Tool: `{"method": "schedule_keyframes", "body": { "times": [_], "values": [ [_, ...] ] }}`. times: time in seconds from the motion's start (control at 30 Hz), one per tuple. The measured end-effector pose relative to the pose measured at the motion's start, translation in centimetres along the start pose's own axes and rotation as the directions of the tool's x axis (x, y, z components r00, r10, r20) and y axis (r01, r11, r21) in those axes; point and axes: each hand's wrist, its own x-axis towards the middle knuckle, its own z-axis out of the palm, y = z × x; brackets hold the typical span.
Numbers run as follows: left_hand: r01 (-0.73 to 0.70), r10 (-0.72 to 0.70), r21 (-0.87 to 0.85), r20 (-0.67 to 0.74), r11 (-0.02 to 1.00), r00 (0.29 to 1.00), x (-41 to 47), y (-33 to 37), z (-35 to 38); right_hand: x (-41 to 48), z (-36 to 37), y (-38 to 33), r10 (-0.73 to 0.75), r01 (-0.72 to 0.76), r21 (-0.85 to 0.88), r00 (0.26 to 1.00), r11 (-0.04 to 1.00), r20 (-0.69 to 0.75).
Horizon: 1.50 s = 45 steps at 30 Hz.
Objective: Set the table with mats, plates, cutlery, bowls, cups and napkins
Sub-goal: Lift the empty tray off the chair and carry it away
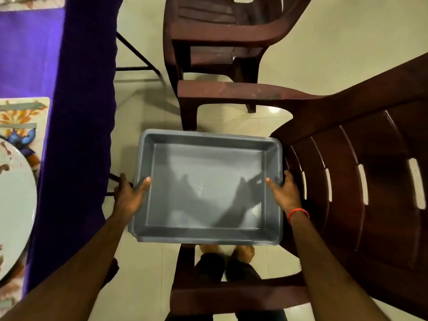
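I hold an empty grey plastic tub (208, 237) level in front of me, over the seat of a dark brown plastic chair (361, 172). My left hand (129, 195) grips its left rim, thumb inside. On the right rim my right hand (283, 193) grips the same way; a red thread circles that wrist. At the far left edge a white plate (14, 205) lies on a floral mat (20, 119) on the table with the purple cloth (76, 135).
A second brown plastic chair (220, 35) stands further ahead, beside the table. Black metal table legs (136, 54) show under the hanging cloth. The floor is pale tile (324, 54). My bare feet (227, 251) are below the tub.
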Motion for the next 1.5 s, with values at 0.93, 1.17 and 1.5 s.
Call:
{"method": "schedule_keyframes", "body": {
  "times": [0.93,1.17,1.5],
  "values": [
    [-0.028,0.043,-0.403,0.029,0.915,0.999,-15.8,6.0,-10.3,-15.3,-10.3,-10.2,-0.205,0.136,-0.312,0.958,0.940,-0.201],
    [-0.121,0.097,-0.432,-0.077,0.894,0.992,-19.5,5.0,-10.8,-18.2,-15.0,-11.6,-0.336,0.249,-0.383,0.925,0.890,-0.179],
    [-0.096,-0.020,-0.483,-0.230,0.870,0.973,-27.3,0.3,-8.4,-18.3,-17.4,-12.2,-0.449,0.394,-0.430,0.893,0.812,-0.030]
  ]
}}
